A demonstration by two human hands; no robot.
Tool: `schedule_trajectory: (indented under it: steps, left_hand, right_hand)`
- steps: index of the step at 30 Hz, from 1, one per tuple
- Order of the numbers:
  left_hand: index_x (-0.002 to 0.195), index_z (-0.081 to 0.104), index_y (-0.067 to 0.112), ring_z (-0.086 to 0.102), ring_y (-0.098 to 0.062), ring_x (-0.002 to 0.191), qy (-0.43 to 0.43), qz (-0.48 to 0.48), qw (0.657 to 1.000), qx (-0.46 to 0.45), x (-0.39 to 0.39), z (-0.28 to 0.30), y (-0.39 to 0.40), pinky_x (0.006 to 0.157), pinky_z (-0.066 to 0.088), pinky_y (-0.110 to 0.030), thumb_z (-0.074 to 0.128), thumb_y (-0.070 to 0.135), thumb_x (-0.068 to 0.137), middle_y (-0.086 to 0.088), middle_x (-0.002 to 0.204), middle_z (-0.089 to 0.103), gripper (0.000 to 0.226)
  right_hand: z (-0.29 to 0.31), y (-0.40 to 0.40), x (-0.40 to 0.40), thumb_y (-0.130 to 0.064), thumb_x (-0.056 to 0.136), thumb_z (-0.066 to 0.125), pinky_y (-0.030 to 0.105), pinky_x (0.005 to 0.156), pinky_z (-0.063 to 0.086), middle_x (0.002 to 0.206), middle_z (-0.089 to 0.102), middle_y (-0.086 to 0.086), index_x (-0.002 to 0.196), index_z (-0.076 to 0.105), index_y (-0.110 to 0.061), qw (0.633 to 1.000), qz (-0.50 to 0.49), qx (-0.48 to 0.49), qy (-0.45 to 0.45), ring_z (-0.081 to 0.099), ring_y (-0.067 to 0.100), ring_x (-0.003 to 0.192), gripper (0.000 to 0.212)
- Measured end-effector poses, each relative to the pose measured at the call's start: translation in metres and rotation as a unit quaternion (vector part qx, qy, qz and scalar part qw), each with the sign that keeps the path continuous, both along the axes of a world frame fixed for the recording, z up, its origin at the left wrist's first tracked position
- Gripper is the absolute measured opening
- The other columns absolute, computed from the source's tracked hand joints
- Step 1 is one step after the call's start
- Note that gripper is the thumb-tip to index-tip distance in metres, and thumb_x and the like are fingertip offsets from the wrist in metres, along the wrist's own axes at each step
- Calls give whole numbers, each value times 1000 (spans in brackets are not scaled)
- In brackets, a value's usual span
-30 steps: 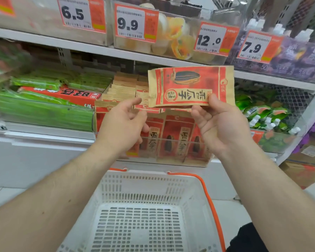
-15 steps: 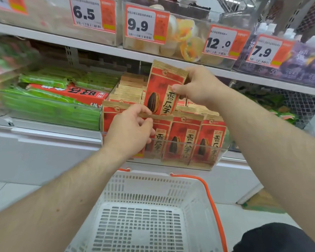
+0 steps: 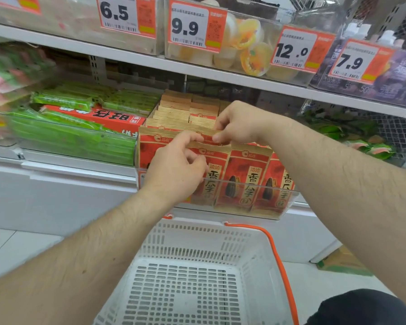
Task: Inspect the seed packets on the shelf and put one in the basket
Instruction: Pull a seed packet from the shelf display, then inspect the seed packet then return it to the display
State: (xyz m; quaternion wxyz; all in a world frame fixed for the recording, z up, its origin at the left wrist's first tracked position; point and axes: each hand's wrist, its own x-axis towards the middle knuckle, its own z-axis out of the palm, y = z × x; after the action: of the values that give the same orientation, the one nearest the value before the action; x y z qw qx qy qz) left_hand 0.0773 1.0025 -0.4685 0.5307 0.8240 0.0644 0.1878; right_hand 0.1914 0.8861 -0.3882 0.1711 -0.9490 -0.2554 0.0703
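Tight shelf slot above, open basket below.

The seed packets stand packed in rows inside a clear bin, its front wall hiding their lower halves, so they lift out upward only. The upper shelf edge hangs over the back rows, and both hands, the left hand and right hand, crowd the packet tops. Green packs close the left side. The basket mouth lies open just beneath the bin, its orange handle lying along the right rim.

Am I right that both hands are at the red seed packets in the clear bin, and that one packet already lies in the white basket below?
Not quite: the head view shows the white basket holding no packet. The rest stands: the left hand and right hand are both at the red seed packets in the clear bin.
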Motion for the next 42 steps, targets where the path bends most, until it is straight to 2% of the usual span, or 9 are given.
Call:
schedule_trajectory:
  steps: [6,11,16,19,23,28,31,37,42]
  left_hand:
    - [136,46,39,70,-8,75,-20,-2,1000,17,-2,-4,-1,80,57,-41,60,17,92,18,79,72,51]
    - [106,36,42,70,-9,76,-40,10,999,8,-1,-8,-2,80,56,-44,61,18,93,26,83,69,38]
    - [83,36,39,71,-19,70,-49,29,998,-7,0,-13,1,74,57,-49,60,15,91,14,81,72,35]
    - [79,45,34,68,-29,68,-56,29,998,-1,-2,-15,0,70,55,-49,63,16,88,-5,76,73,28]
    - [70,50,29,63,-35,66,-59,11,998,-3,-5,-18,-4,63,55,-48,61,6,84,-2,74,73,29]
    - [71,55,14,69,-21,66,-4,-1,982,-187,-4,-18,-12,68,57,-39,41,-17,83,2,63,72,37]
    - [76,62,6,68,-23,63,26,-16,965,-261,-6,-13,-13,58,57,-34,41,-14,85,-6,65,70,31]
    - [87,70,12,67,-15,59,52,-157,927,-336,-20,-7,-27,54,53,-27,46,30,102,-1,69,71,33]
    - [97,72,9,73,-20,72,103,-147,930,-322,-24,-20,-36,57,55,-24,60,22,96,-11,86,77,18]
  right_hand:
    - [1,-2,2,-25,89,74,37,101,44,122,66,-1,102,75,-18,998,-12,-52,19,58,20,117,14]
    - [-1,-7,-11,-39,84,75,35,78,56,85,69,-4,80,73,-21,991,-4,116,-74,65,14,82,18]
    - [-5,-11,-26,-40,89,68,43,101,37,72,62,-2,64,62,-20,987,48,-111,-102,55,16,75,33]
    - [-11,-15,-20,-39,94,64,35,88,41,71,54,-10,72,56,-24,977,-15,77,-198,54,19,80,28]
    - [-2,-28,-14,-36,92,60,44,73,57,76,66,5,73,58,-16,846,-169,479,-159,66,26,77,28]
    - [8,-46,-29,-22,101,55,42,63,62,73,67,7,86,52,-12,674,-219,704,42,72,22,67,19]
    - [2,-51,-47,-23,102,54,50,73,60,78,68,11,94,52,-11,723,-187,658,103,70,22,66,15]
    - [-36,-61,-82,-14,101,55,28,57,51,58,65,-8,75,58,-18,868,-93,485,41,62,8,53,27]
    - [-65,-68,-93,-12,99,58,41,64,56,72,69,3,76,61,-18,889,-98,440,75,66,20,66,24]
